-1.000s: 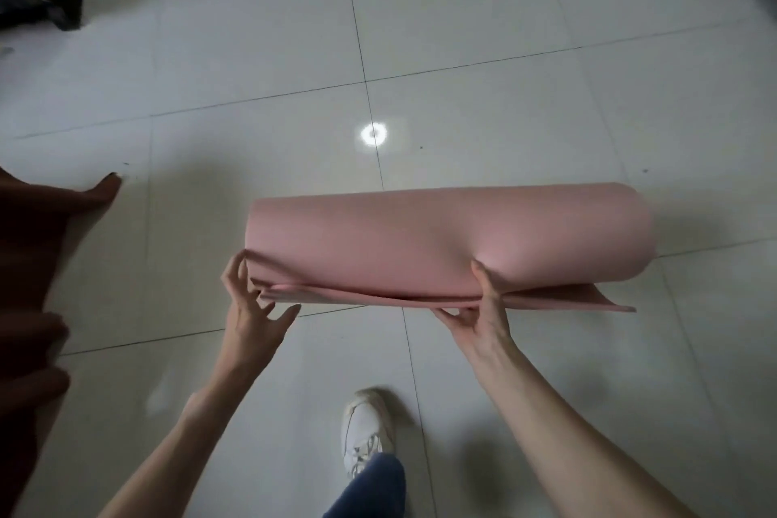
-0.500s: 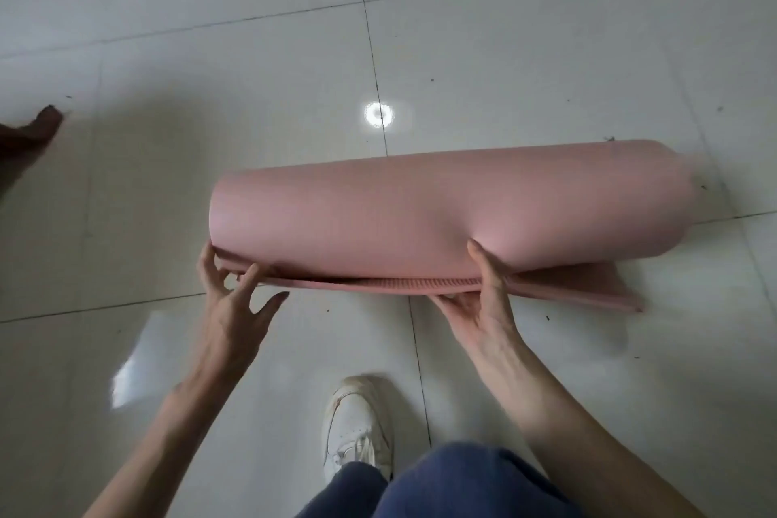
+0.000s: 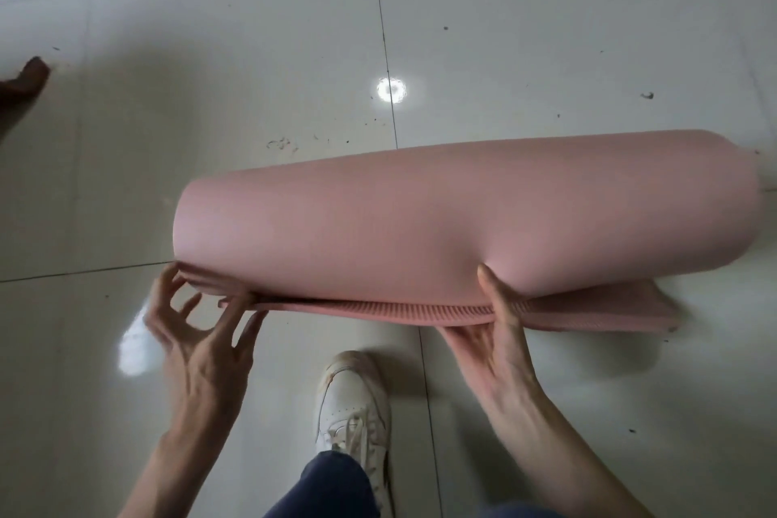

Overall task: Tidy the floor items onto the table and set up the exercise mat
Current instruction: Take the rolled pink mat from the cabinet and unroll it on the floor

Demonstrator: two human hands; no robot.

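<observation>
While the pink mat (image 3: pixel 336 223) is rolled up and held low over the tiled floor (image 3: pixel 210 55), its loose flap hangs out along the near underside, and both hands have hold of that free edge. The left hand (image 3: pixel 202 332) has its fingers (image 3: pixel 241 309) spread and only lightly pinching the corner of the flap, thumb above and fingertips below, so the hold looks thin. The right hand (image 3: pixel 500 332) grips more firmly, thumb pressed into the roll's side hard enough to dent it and the other fingers curled under the ribbed edge. The roll's right end appears to be at or very near the floor, though contact cannot be told for sure. The main risk, as I judge it, is the left corner slipping free: the flap would then droop on one side and the roll would swing or unroll crookedly. A second risk is the roll dropping off unevenly and running out at an angle to the tile lines, which would mean dragging it straight afterwards. The white shoe (image 3: pixel 353 404) stands just behind the flap, so the edge could be laid on the foot or stepped on. The brown thing at the left edge (image 3: pixel 29 74) lies well apart and seems no obstacle. No desk is in view.
</observation>
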